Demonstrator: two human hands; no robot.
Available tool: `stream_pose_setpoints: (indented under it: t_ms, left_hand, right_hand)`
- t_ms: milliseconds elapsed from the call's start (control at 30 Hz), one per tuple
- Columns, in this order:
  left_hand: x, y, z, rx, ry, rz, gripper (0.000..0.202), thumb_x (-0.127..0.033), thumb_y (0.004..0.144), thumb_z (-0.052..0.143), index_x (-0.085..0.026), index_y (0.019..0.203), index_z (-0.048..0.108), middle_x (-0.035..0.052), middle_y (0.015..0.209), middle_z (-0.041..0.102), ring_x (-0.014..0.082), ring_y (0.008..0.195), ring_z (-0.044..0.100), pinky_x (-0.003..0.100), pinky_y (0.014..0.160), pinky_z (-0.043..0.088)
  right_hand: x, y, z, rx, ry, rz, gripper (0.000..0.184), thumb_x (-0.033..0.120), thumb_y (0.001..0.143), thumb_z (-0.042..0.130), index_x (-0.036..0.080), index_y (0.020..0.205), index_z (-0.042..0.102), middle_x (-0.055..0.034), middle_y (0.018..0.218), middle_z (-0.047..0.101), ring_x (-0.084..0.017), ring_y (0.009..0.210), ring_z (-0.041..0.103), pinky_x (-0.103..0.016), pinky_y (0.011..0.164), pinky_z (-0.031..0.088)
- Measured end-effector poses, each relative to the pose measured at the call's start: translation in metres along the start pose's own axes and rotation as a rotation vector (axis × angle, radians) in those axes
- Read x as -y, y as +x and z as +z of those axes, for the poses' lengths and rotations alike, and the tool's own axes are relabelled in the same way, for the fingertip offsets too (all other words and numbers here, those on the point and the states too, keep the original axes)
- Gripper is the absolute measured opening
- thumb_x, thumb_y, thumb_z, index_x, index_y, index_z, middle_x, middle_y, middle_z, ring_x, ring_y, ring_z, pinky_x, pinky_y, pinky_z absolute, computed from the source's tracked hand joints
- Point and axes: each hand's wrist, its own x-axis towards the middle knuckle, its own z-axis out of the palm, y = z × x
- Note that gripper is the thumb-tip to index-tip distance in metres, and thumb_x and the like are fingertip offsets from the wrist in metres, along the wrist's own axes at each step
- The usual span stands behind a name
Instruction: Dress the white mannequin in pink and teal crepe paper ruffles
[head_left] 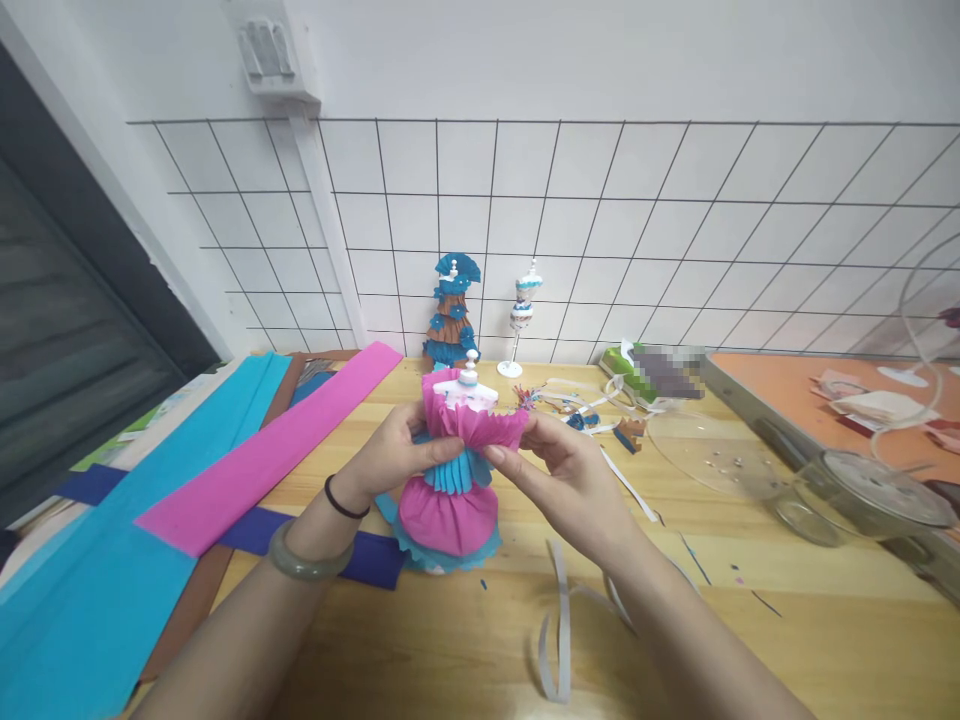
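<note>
A small white dress form (466,385) stands upright on the table, dressed in a puffed pink crepe paper skirt (448,515) with blue pleated layers above and below. Around its upper body runs a gathered strip of pink crepe paper (472,424). My left hand (409,450) presses the strip against the form with the thumb in front, its other fingers partly hidden behind. On the right side, the loose end of the same strip is pinched between thumb and fingers of my right hand (566,480).
Sheets of blue crepe paper (150,500) and pink crepe paper (285,440) lie at the left. Behind stand a blue-and-brown dressed form (451,325) and a smaller form (521,310). White ribbon (559,630), paper scraps (577,410) and a clear round container (862,490) lie towards the right.
</note>
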Motion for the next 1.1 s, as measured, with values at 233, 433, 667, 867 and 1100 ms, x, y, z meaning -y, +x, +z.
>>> stream_pose_setpoints:
  t_ms: [233, 433, 667, 867, 1100]
  left_hand:
    - [0.0021, 0.0019, 0.0026, 0.017, 0.000, -0.050, 0.053, -0.049, 0.066, 0.073, -0.012, 0.103, 0.065, 0.0132, 0.110, 0.067, 0.0298, 0.102, 0.063, 0.040, 0.084, 0.053]
    - [0.0001, 0.0024, 0.0045, 0.057, -0.023, 0.008, 0.061, -0.043, 0.071, 0.071, -0.015, 0.122, 0.052, 0.0143, 0.129, 0.056, 0.0303, 0.116, 0.055, 0.037, 0.091, 0.050]
    - [0.0034, 0.0032, 0.0096, 0.052, -0.124, 0.027, 0.068, -0.039, 0.074, 0.070, -0.017, 0.132, 0.041, 0.0139, 0.134, 0.052, 0.0300, 0.122, 0.050, 0.036, 0.094, 0.049]
    - [-0.0003, 0.0041, 0.0074, 0.031, -0.082, 0.033, 0.066, -0.035, 0.073, 0.071, -0.017, 0.131, 0.044, 0.0126, 0.131, 0.055, 0.0285, 0.120, 0.052, 0.034, 0.093, 0.049]
    - [-0.0012, 0.0064, 0.0056, 0.011, -0.066, 0.047, 0.059, -0.033, 0.073, 0.071, -0.015, 0.125, 0.050, 0.0121, 0.128, 0.058, 0.0269, 0.117, 0.055, 0.034, 0.093, 0.049]
  right_hand:
    - [-0.0021, 0.0001, -0.0007, -0.053, -0.079, -0.021, 0.015, 0.032, 0.082, 0.063, 0.021, 0.093, 0.065, -0.0031, 0.093, 0.069, -0.018, 0.086, 0.063, -0.034, 0.080, 0.050]
    - [-0.0020, -0.0010, 0.0006, -0.079, -0.117, -0.028, 0.014, 0.030, 0.083, 0.062, 0.021, 0.093, 0.065, -0.0039, 0.094, 0.069, -0.018, 0.087, 0.062, -0.032, 0.079, 0.050]
    - [-0.0040, -0.0015, 0.0006, -0.087, -0.149, -0.020, 0.017, 0.031, 0.084, 0.061, 0.021, 0.095, 0.065, -0.0050, 0.095, 0.068, -0.019, 0.088, 0.062, -0.032, 0.077, 0.050]
    - [-0.0068, -0.0004, -0.0001, -0.099, -0.122, -0.019, 0.014, 0.031, 0.083, 0.061, 0.021, 0.094, 0.064, -0.0051, 0.093, 0.068, -0.019, 0.087, 0.062, -0.033, 0.078, 0.050]
    - [-0.0068, 0.0010, -0.0001, -0.098, -0.039, -0.034, 0.009, 0.027, 0.083, 0.062, 0.021, 0.089, 0.064, -0.0042, 0.085, 0.067, -0.019, 0.085, 0.062, -0.033, 0.078, 0.050]
